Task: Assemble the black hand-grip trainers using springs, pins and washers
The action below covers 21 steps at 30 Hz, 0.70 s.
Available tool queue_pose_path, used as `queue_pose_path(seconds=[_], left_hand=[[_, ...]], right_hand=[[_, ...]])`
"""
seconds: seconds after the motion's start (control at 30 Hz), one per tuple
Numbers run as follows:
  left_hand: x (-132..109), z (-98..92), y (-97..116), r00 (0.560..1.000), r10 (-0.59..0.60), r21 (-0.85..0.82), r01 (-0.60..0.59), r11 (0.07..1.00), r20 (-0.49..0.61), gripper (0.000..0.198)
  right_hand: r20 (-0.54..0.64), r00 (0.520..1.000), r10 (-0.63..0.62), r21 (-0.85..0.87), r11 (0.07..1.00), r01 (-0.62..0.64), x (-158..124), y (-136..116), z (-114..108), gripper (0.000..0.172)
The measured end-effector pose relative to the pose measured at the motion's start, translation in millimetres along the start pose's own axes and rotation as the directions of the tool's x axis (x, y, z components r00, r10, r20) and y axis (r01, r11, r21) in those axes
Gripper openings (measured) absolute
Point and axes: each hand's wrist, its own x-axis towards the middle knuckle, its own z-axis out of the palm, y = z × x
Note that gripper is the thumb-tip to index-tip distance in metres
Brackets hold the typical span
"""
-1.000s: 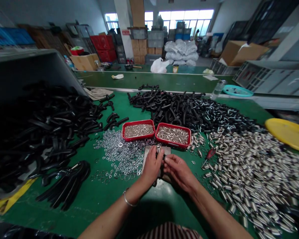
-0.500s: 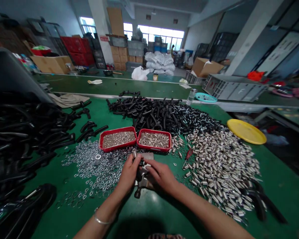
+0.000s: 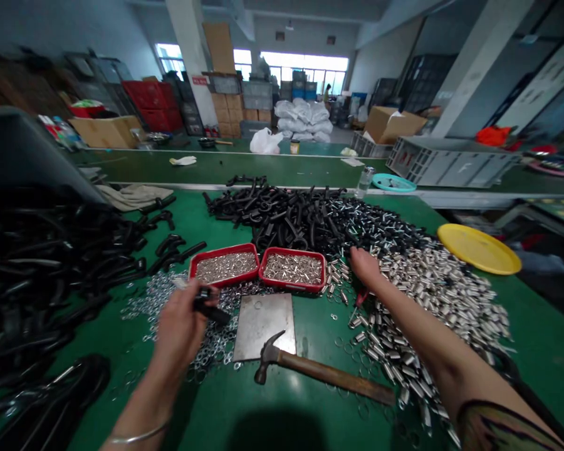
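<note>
My left hand (image 3: pixel 181 322) is closed around a black plastic handle (image 3: pixel 214 311), over the left heap of small metal rings and nuts (image 3: pixel 216 347). A ribbed silvery end shows beyond its fingers. My right hand (image 3: pixel 365 268) reaches to the edge of the pile of black pieces with metal pins (image 3: pixel 376 222). Its fingers are curled, and what they grip is hidden. Between the hands lie a bare metal plate (image 3: pixel 266 319) and a claw hammer (image 3: pixel 324 369) with a wooden shaft. Beneath my right wrist is a red-handled screwdriver (image 3: pixel 361 298).
Two red trays (image 3: pixel 258 266) of small metal parts stand ahead of the plate. Silvery cylinders (image 3: pixel 427 300) are heaped at the right, near a yellow lid (image 3: pixel 479 248). Black handles (image 3: pixel 291 216) pile up at the back; more fill the left side. A grey crate (image 3: pixel 455 164) stands beyond.
My hands were together over the plate and have parted. The left moved left with the black handle; the right moved forward and right to the pinned pieces. Plate and hammer are now uncovered.
</note>
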Motion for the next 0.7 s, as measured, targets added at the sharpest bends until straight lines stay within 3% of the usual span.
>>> queue_pose_path(seconds=[0.1, 0.2, 0.27, 0.3, 0.37, 0.47, 0.53, 0.6, 0.7], left_hand=[[-28, 34.8, -46, 0.955, -0.172, -0.038, 0.187, 0.982, 0.244, 0.04], [-36, 54.9, -64, 0.924, -0.231, -0.114, 0.276, 0.954, 0.303, 0.041], [-35, 61.5, -66, 0.913, -0.267, -0.157, 0.325, 0.933, 0.308, 0.042], [-36, 64.1, -66, 0.905, -0.285, -0.17, 0.35, 0.921, 0.316, 0.042], [-39, 69.5, -68, 0.885, -0.3, -0.179, 0.38, 0.907, 0.356, 0.04], [-51, 76.4, -71, 0.857, -0.266, -0.191, 0.379, 0.905, 0.442, 0.034], [-59, 77.8, -70, 0.854, -0.241, -0.219, 0.373, 0.902, 0.461, 0.032], [-63, 75.9, -66, 0.865, -0.249, -0.25, 0.382, 0.89, 0.435, 0.032], [-63, 69.0, -61, 0.895, -0.272, -0.303, 0.385, 0.872, 0.354, 0.034]], right_hand=[[0.025, 1.0, -0.018, 0.007, 1.0, 0.018, 11, -12, -1, 0.024], [0.031, 0.997, -0.066, 0.043, 0.997, 0.065, -1, -21, -15, 0.029], [0.027, 0.991, -0.134, 0.186, 0.974, 0.127, -30, -36, -29, 0.033], [0.02, 0.982, -0.185, 0.373, 0.913, 0.165, -50, -49, -36, 0.036], [-0.025, 0.957, -0.287, 0.709, 0.67, 0.22, -96, -82, -43, 0.035], [-0.12, 0.959, -0.258, 0.901, 0.378, 0.214, -155, -137, -37, 0.035], [-0.226, 0.963, -0.149, 0.89, 0.37, 0.266, -176, -164, -25, 0.031], [-0.343, 0.933, -0.107, 0.828, 0.435, 0.354, -186, -178, -13, 0.027], [-0.425, 0.881, -0.21, 0.742, 0.477, 0.472, -189, -183, -4, 0.024]])
